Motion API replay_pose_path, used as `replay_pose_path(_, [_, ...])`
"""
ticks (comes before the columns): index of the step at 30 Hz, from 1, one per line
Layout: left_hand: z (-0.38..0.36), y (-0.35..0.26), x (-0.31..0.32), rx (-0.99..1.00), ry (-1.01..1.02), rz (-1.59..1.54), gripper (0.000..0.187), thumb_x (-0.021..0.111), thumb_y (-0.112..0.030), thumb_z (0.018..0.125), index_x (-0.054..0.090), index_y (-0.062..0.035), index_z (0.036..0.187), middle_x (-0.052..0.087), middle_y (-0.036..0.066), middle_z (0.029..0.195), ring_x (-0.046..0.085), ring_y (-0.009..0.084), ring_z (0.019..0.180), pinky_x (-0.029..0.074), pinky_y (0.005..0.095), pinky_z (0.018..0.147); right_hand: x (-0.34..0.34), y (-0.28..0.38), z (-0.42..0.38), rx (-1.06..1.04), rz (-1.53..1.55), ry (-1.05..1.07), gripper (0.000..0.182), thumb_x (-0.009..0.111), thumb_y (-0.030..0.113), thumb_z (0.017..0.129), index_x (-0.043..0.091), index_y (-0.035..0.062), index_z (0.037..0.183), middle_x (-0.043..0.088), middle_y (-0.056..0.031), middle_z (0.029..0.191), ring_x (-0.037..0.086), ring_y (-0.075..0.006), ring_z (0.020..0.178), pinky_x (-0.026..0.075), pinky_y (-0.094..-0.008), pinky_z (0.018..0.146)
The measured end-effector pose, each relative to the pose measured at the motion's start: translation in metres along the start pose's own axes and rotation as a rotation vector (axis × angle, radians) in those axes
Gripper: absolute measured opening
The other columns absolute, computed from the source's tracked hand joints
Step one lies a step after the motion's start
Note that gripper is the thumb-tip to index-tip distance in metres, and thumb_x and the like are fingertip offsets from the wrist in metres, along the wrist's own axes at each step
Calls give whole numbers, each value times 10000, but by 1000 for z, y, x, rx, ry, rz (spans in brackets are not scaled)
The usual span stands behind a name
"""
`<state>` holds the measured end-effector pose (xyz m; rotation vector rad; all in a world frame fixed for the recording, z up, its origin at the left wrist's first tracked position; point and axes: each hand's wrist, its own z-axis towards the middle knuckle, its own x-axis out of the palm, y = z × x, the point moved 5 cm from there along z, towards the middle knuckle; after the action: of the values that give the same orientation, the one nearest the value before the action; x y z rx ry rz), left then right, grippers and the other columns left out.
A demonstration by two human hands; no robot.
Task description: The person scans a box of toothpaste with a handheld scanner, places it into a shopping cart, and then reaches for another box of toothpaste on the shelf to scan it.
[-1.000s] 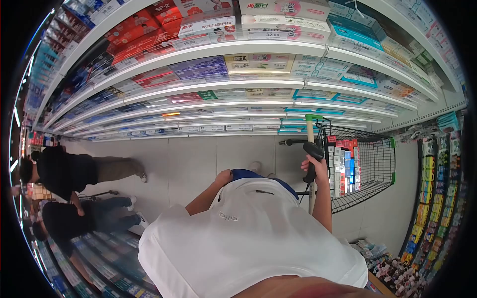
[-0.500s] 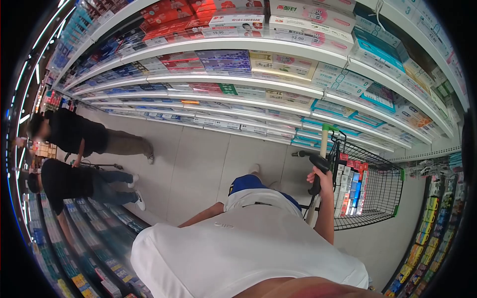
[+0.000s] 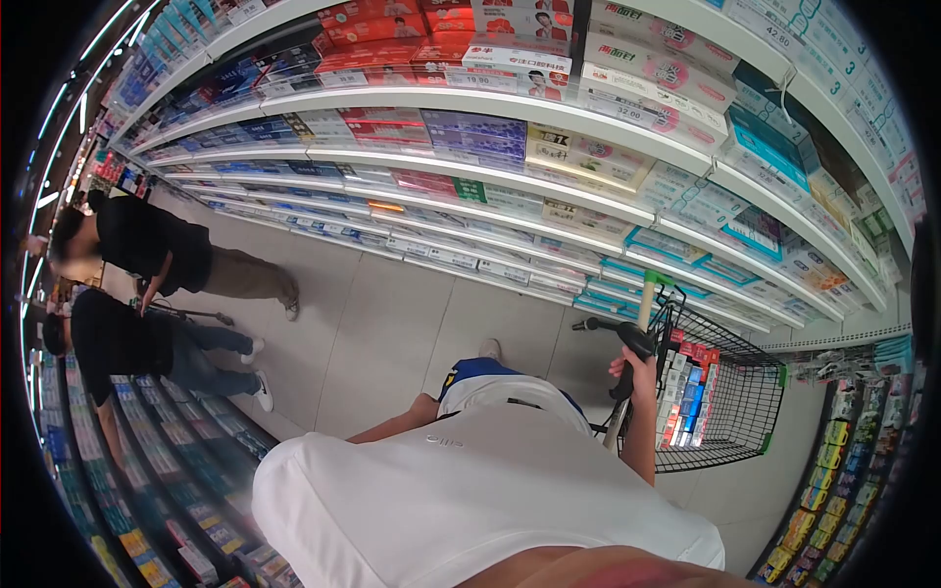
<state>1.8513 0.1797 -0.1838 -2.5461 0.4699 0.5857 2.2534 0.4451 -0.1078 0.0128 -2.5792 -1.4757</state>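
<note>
My right hand is closed around a black handheld device, shaped somewhat like a barcode scanner. It is at the pale push bar of a black wire shopping cart; whether the palm also grips the bar cannot be told. Inside the cart lie several small boxes in red, white and blue. At my left side, my left hand hangs beside my shorts, near no goods. Its fingers are too small and partly hidden to read.
Long shelves of boxed goods run ahead of me. To the left, two people in dark tops stand in the aisle, one reaching to a lower shelf. Another rack of packets is at the right. Grey tiles form the floor.
The shelves and cart sit slightly lower in the view, as my head has shifted. My right hand keeps its hold on the black device. My left hand shows a little more beside the shorts.
</note>
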Motion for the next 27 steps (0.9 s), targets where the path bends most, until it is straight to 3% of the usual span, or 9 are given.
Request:
replay_pose_path(4, [4, -9, -15, -6, 44, -12, 386, 706, -294, 709, 688, 85, 777, 676, 202, 750, 676, 248, 684, 501, 363, 620, 3, 1, 2, -29, -8, -21, 262, 639, 194, 858, 586, -48, 941, 636, -148, 672, 637, -206, 541, 487, -265, 474])
replay_pose_path(6, [-4, -27, -26, 24, 171, -81, 256, 638, -179, 744, 693, 65, 801, 669, 158, 740, 652, 195, 650, 497, 312, 573, 4, 2, 3, -25, -4, -47, 258, 639, 201, 858, 587, -41, 932, 635, -149, 671, 635, -207, 541, 485, -265, 477])
replay_pose_path(9, [8, -26, -31, -58, 330, -185, 194, 571, -127, 778, 698, 19, 789, 658, 94, 710, 635, 161, 635, 496, 273, 554, 3, 0, 7, -1, -7, -51, 257, 646, 207, 854, 591, -35, 922, 632, -149, 670, 635, -209, 544, 486, -268, 484])
replay_pose_path(11, [46, -3, -26, -97, 300, -187, 201, 566, -145, 772, 700, -2, 813, 678, 96, 764, 647, 159, 652, 526, 293, 585, 6, 2, 6, -6, -12, -44, 258, 649, 210, 852, 592, -33, 915, 632, -149, 673, 636, -211, 544, 486, -270, 486])
replay_pose_path(14, [81, -12, -40, 10, 243, 57, 215, 576, -145, 751, 697, -14, 870, 695, 111, 835, 666, 187, 675, 538, 328, 628, 10, 10, 5, -10, -35, -49, 251, 652, 205, 850, 599, -32, 913, 634, -142, 680, 639, -212, 559, 490, -275, 502])
replay_pose_path(16, [97, -24, -53, 101, 87, 209, 246, 588, -149, 735, 692, -21, 916, 695, 146, 897, 679, 249, 749, 537, 367, 697, 16, 11, 5, -7, -41, -52, 234, 650, 188, 850, 606, -31, 920, 641, -136, 699, 644, -215, 575, 494, -278, 514])
replay_pose_path(20, [111, -57, -70, 232, -95, 120, 236, 599, -169, 748, 684, -25, 914, 689, 160, 884, 666, 303, 814, 520, 384, 745, 50, 19, 12, -48, -32, -6, 203, 658, 160, 836, 615, -17, 924, 656, -135, 741, 647, -206, 605, 483, -279, 528])
replay_pose_path(22, [107, -89, -80, 396, -208, 53, 229, 614, -199, 767, 669, -22, 901, 682, 168, 886, 653, 319, 854, 510, 393, 764, 70, 18, 23, -77, 7, -36, 184, 675, 133, 812, 626, -10, 918, 656, -117, 758, 642, -189, 622, 471, -273, 534])
replay_pose_path(27, [123, -137, -90, 606, -245, -52, 245, 613, -210, 798, 636, -22, 954, 675, 169, 898, 649, 320, 851, 507, 394, 759, 137, 30, 49, -107, -31, 34, 150, 676, 119, 798, 624, 10, 888, 622, -64, 716, 630, -173, 627, 462, -267, 535])
